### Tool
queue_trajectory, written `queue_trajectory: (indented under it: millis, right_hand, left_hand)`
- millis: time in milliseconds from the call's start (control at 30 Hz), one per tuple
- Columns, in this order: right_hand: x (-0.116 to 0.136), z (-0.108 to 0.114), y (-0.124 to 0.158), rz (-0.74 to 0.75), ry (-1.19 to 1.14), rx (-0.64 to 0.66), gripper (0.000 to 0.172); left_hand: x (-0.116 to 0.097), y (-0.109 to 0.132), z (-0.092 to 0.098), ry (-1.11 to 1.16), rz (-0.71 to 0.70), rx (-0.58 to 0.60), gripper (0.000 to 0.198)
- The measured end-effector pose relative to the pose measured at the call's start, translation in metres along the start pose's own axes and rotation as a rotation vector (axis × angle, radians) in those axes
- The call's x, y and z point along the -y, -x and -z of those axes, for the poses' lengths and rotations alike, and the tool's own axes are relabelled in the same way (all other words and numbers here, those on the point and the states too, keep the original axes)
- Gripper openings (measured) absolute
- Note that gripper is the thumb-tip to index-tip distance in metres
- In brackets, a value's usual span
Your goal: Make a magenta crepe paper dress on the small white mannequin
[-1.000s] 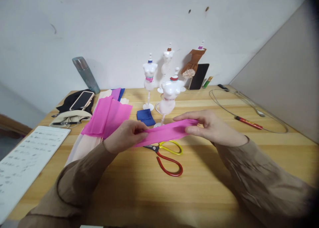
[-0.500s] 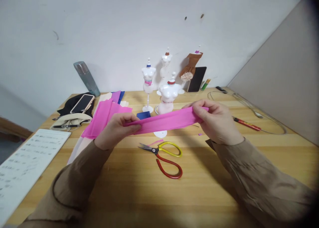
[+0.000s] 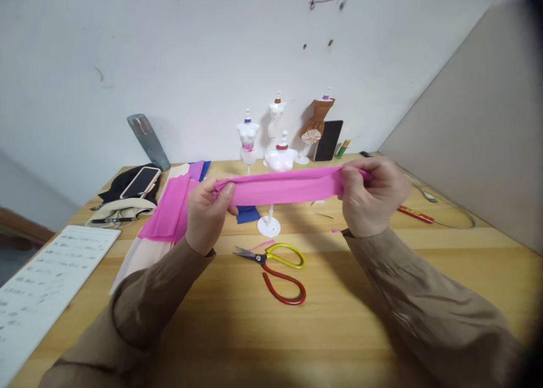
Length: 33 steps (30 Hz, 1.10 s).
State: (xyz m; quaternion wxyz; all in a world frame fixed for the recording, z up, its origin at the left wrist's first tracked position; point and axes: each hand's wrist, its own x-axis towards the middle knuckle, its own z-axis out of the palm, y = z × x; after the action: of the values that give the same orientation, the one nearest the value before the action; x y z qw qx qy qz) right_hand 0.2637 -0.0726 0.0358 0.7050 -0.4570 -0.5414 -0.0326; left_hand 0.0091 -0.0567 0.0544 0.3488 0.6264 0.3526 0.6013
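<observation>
- Head view: a pink fabric strip (image 3: 284,188) is stretched nearly level in the air above the wooden table (image 3: 212,331), spanning the gap between two hands.
- The left hand (image 3: 207,212) pinches one end of the strip, its thumb pressed over the cloth.
- The right hand (image 3: 369,198) grips the other end, thumb in front and fingers curled behind, with a bit of pink showing past the thumb.
- Behind the strip stands a white dress form with a red collar (image 3: 280,160); the cloth hides its lower body, while its round base (image 3: 268,226) shows below.
- A folded blue cloth (image 3: 248,214) lies near that base, partly covered by the strip.
- Below the strip, scissors (image 3: 259,258) rest on the table with blades slightly parted, one handle yellow, the other red.
- A thin pink scrap (image 3: 265,244) lies just beside the blades.
- Left of the left hand, pink fabric sheets (image 3: 165,210) lie over paler cloth.
- Farther back, a brown dress (image 3: 321,113) clothes another form.
</observation>
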Motion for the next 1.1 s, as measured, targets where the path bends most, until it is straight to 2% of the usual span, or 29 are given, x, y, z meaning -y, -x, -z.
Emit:
queue_trajectory:
  millis: [100, 133, 333, 500, 567, 767, 967, 1100]
  right_hand:
    - [-0.007, -0.006, -0.005, 0.081, -0.026, -0.062, 0.011]
    - [-0.009, -0.008, -0.005, 0.085, -0.034, -0.042, 0.012]
    - [-0.012, -0.014, -0.005, 0.182, 0.0, -0.042, 0.011]
    - [-0.017, -0.023, -0.015, 0.245, -0.023, -0.044, 0.012]
    - [-0.02, -0.027, -0.018, 0.228, -0.052, -0.033, 0.013]
    - [-0.026, -0.042, -0.02, 0.038, -0.137, 0.021, 0.019]
    - [-0.032, -0.05, -0.021, 0.038, -0.204, 0.06, 0.031]
    - [-0.04, -0.049, -0.019, 0.034, -0.19, 0.102, 0.034]
  left_hand:
    - [0.006, -0.003, 0.0, -0.063, -0.063, -0.036, 0.01]
    - [0.007, -0.004, 0.0, -0.036, -0.067, -0.049, 0.01]
    - [0.01, -0.013, -0.003, 0.289, 0.112, -0.067, 0.01]
    - [0.016, -0.022, -0.005, 0.35, 0.101, -0.078, 0.017]
    - [0.019, -0.026, -0.006, 0.358, 0.088, -0.076, 0.019]
    - [0.03, -0.033, -0.008, 0.388, 0.127, -0.03, 0.019]
    - [0.042, -0.038, -0.011, 0.3, 0.015, -0.02, 0.014]
    - [0.042, -0.039, -0.013, 0.336, 0.017, 0.0, 0.014]
